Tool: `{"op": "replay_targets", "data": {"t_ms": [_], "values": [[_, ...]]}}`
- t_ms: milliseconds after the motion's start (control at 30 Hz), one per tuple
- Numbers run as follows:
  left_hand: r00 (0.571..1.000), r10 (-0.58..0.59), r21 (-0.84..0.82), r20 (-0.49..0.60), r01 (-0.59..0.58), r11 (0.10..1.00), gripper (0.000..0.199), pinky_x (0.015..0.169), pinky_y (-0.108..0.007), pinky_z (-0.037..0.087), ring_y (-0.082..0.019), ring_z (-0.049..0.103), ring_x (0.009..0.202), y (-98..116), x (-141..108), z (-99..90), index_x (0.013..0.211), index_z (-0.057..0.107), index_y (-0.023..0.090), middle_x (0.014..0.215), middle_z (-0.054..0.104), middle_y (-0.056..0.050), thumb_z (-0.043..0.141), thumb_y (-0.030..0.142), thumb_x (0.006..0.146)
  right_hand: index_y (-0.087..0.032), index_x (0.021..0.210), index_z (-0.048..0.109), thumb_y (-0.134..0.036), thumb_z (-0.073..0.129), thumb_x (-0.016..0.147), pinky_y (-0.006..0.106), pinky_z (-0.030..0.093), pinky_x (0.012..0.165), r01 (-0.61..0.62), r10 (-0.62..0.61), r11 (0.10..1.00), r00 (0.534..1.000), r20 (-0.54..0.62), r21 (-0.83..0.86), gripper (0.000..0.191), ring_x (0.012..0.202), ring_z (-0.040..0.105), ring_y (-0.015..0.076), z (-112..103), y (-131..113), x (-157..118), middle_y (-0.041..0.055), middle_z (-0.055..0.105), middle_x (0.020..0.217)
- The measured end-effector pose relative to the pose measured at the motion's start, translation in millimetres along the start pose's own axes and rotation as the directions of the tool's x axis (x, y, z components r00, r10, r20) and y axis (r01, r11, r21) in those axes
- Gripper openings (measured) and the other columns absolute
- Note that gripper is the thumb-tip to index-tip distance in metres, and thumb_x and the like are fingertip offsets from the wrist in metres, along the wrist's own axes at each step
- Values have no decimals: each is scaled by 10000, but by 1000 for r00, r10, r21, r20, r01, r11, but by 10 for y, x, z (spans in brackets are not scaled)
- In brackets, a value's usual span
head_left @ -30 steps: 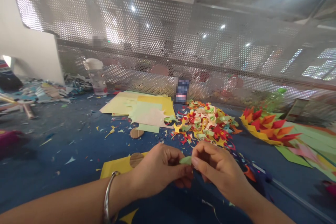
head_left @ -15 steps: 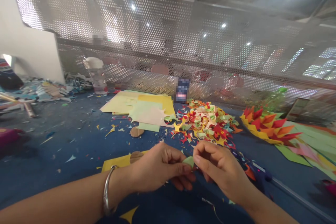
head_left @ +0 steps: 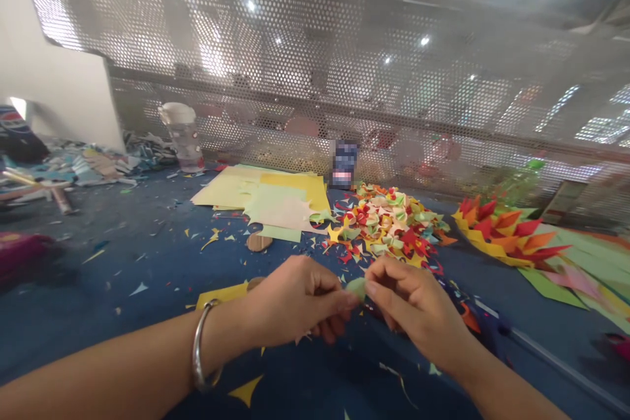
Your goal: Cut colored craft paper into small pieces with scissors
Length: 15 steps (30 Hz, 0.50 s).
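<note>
Green paper [head_left: 356, 287] is pinched between the curled fingers of the left hand [head_left: 295, 302] and right hand [head_left: 418, 312], above the blue table [head_left: 305, 390], near heaped paper cutouts [head_left: 394, 220].

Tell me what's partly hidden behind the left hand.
Past the left hand, part of a yellow sheet and the edge of a brown disc show. The hand covers the rest of both, so their full outlines cannot be seen.

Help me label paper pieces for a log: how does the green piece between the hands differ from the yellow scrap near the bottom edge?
The green piece is held between the left hand and right hand; the yellow scrap lies on the table. The yellow scrap shows sharp points; the green piece's visible part looks rounded. Both look like paper.
</note>
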<state>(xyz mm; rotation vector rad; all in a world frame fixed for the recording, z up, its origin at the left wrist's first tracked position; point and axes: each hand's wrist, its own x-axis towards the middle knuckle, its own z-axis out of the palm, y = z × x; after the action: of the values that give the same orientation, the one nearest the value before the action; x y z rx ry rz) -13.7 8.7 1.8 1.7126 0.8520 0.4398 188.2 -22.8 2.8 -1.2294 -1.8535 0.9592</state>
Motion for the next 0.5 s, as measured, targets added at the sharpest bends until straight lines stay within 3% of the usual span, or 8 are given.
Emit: {"op": "replay_targets", "data": {"t_ms": [100, 167, 300, 500], "values": [[985, 130, 365, -110, -81, 927, 245, 580, -262, 442, -155, 610, 664, 57, -65, -196, 784, 697, 200, 722, 680, -28, 542, 382, 836, -206, 727, 493, -293, 484, 908, 205, 313, 420, -40, 40, 996, 999, -6, -79, 201, 433, 391, 73, -10, 14, 22, -76, 407, 537], [986, 144, 534, -80, -79, 842, 173, 598, -269, 413, -155, 587, 685, 91, -121, -320, 810, 707, 229, 756, 677, -12, 565, 327, 810, -200, 708, 498, -249, 506, 881, 214, 311, 448, -52, 56, 983, 998, 22, -175, 180, 475, 399, 82, 5, 33, 40, -63, 427, 558], [995, 98, 680, 23, -87, 728, 137, 683, -295, 393, -180, 572, 797, 113, -233, -440, 856, 669, 214, 889, 658, -25, 571, 273, 781, -190, 706, 540, -196, 516, 842, 221, 302, 472, -27, 79, 934, 988, 134, -355, 138, 521, 417, 95, 79, 66, 59, -42, 481, 589], [998, 37, 770, -46, 12, 638, 214, 641, -327, 342, -236, 539, 764, 19, -250, -415, 836, 614, 180, 861, 616, -71, 632, 341, 696, -187, 688, 560, -193, 509, 837, 231, 304, 473, 24, 67, 850, 986, 153, -526, 158, 519, 466, 109, 126, 42, 57, -14, 542, 605]]}}
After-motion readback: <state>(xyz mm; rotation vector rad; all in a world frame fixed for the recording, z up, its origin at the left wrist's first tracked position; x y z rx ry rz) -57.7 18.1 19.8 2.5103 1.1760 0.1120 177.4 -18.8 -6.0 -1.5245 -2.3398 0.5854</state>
